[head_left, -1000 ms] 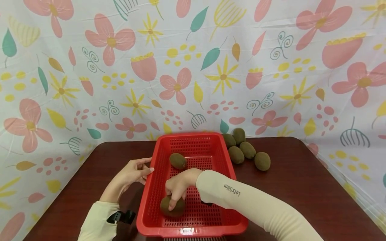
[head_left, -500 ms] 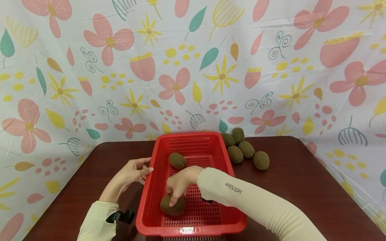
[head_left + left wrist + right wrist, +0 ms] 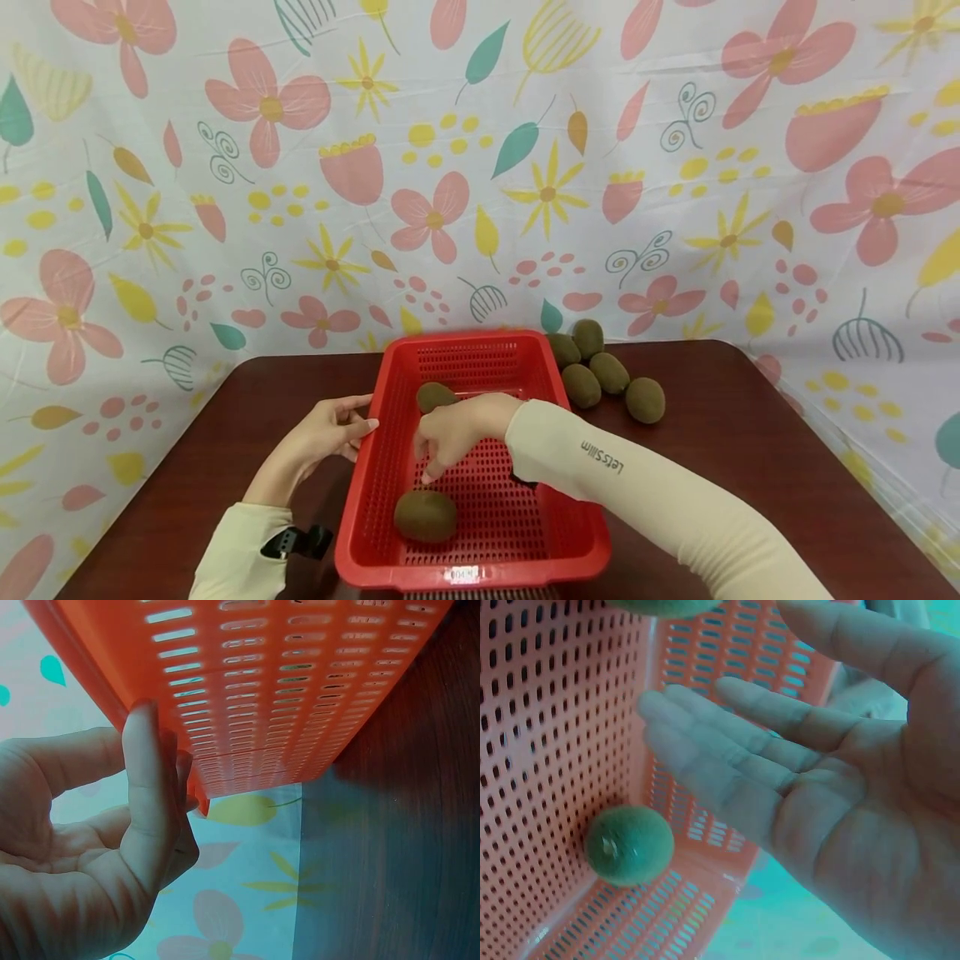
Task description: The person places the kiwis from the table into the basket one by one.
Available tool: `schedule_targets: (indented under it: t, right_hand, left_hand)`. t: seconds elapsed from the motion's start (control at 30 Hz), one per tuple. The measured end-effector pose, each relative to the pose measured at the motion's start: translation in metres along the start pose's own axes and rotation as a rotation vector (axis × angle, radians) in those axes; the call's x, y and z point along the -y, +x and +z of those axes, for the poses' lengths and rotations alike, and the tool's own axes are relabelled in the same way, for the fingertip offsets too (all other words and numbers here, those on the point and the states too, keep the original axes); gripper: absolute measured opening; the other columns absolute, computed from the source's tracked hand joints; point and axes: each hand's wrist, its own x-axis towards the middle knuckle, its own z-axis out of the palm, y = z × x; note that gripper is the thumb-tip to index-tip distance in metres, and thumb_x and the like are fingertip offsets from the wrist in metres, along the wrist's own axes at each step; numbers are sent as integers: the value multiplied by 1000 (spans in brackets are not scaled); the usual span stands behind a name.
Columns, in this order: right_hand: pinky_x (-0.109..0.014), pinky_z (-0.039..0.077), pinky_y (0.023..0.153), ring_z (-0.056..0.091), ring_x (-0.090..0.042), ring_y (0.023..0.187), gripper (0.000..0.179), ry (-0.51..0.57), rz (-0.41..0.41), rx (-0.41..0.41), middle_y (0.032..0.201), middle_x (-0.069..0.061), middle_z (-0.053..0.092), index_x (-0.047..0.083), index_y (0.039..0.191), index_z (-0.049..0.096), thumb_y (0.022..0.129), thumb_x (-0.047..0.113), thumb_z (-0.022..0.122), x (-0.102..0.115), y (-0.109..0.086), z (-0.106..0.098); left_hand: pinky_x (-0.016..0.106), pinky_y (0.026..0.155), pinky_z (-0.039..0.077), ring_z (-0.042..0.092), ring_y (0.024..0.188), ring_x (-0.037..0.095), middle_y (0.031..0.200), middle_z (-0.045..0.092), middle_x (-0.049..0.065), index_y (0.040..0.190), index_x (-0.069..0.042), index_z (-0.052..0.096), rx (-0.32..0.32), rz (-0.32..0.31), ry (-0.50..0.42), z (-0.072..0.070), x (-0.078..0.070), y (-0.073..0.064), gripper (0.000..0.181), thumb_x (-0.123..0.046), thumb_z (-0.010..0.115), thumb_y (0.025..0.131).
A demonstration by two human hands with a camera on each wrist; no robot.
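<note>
A red plastic basket [image 3: 495,479] with slotted walls stands on the table. My left hand [image 3: 330,431] grips its left rim, the thumb at the rim and the fingers curled by the outer side, as the left wrist view [image 3: 135,795] shows. Inside lie two brown kiwis: a near kiwi [image 3: 425,516] and a far kiwi [image 3: 435,397]. My right hand [image 3: 457,433] is over the basket between them with nothing in it, partly covering the far kiwi. In the right wrist view its fingers [image 3: 705,750] are extended beside the far kiwi [image 3: 628,845].
Several more kiwis [image 3: 609,372] are clustered on the dark wooden table [image 3: 697,467] beyond the basket's right rim. A flower-patterned curtain [image 3: 480,167] hangs behind the table and along its sides. A white label [image 3: 463,573] marks the basket's front rim.
My right hand has let go of the near kiwi and moved up and away from it toward the far kiwi. The left hand keeps its place on the rim.
</note>
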Motion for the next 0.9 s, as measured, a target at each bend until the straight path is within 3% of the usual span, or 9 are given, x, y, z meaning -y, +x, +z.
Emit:
schedule_targets:
  t: [0.3,0.53,0.9]
  right_hand:
    - [-21,50,84,60,-3,94,30,69,-128,-162,106,6,66,9,119,66,93,24,64,-17,-28,-20]
    - [-33,51,91,63,-11,99,29,122,-191,-320,109,1,67,5,120,65,95,20,62,-36,-54,-29]
    - [-35,51,92,63,-14,104,30,185,-166,-507,115,-2,66,8,122,63,95,20,62,-67,-82,-32]
  left_hand:
    - [41,64,59,68,68,27,86,61,15,146,5,34,13,4,-5,0,0,-2,61,-12,62,94]
    - [42,65,59,67,68,26,86,61,15,146,5,34,19,9,-14,0,0,-1,61,-12,62,94]
    - [41,66,59,68,72,27,88,61,15,146,4,35,15,12,-11,-2,1,-1,60,-12,61,95]
